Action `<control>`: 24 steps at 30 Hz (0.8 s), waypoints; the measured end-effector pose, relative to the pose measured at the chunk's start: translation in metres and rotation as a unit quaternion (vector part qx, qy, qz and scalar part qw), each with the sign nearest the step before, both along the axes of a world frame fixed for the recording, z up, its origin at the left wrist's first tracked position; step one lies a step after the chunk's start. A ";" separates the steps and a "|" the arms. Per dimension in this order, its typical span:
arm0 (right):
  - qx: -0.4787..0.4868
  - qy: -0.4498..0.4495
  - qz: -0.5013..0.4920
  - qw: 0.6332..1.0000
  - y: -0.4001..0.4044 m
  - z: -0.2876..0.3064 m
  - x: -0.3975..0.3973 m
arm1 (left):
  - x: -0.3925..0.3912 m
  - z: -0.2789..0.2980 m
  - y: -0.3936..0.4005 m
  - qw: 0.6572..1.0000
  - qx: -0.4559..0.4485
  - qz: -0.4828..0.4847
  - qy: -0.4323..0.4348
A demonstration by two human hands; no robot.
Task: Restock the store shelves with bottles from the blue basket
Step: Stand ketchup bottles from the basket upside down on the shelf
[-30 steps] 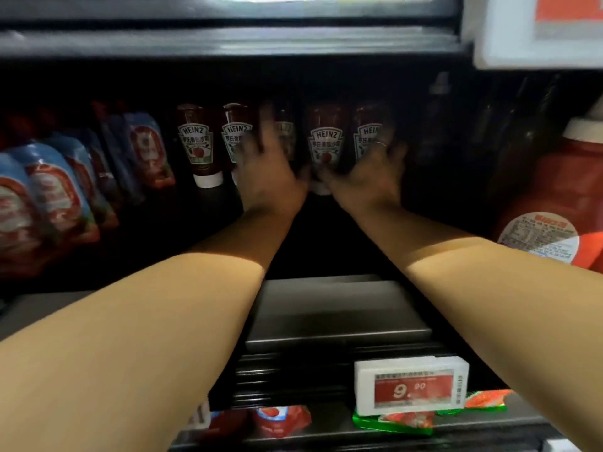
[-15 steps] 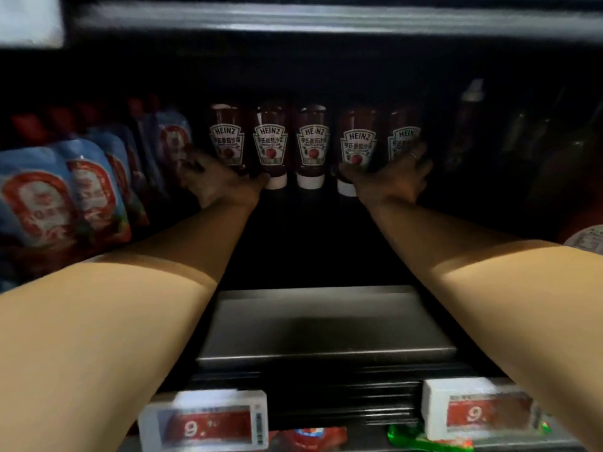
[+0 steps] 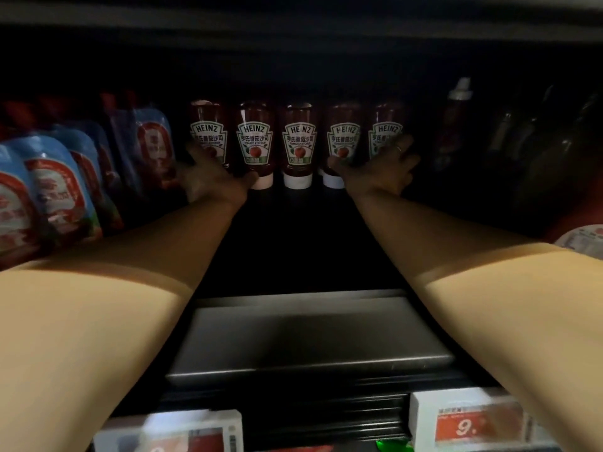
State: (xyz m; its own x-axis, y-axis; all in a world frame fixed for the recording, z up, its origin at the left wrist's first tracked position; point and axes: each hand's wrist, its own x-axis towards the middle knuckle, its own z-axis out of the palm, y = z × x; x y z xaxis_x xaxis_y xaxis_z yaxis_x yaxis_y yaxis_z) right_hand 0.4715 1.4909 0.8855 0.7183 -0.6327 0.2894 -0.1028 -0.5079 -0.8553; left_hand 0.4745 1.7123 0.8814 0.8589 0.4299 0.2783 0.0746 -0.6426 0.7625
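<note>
Five upside-down Heinz ketchup bottles stand in a row deep on the dark shelf, white caps down. My left hand cups the lower part of the leftmost bottle, its thumb reaching the second bottle's cap. At the other end my right hand, with a ring on one finger, wraps the rightmost bottle, its thumb against the fourth bottle. The blue basket is out of view.
Blue-and-red sauce pouches fill the shelf's left side. Dark bottles stand at the right, and a large red bottle shows at the right edge. White price tags hang on the front rail.
My hands have spread from the middle of the row to its two ends. The view has shifted, so the bottle row sits more centred.
</note>
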 end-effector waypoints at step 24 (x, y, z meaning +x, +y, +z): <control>0.115 -0.089 0.018 0.989 -0.037 -0.005 0.002 | -0.007 -0.008 0.011 0.991 -0.102 -0.024 -0.089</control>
State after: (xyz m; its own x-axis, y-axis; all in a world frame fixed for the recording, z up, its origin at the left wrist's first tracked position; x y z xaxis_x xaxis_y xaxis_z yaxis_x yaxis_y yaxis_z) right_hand 0.4730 1.4536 0.8802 0.6928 -0.6712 0.2637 0.0741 -0.2975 -0.9519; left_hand 0.4680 1.7235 0.8731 0.8244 0.4532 0.3390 -0.0993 -0.4738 0.8750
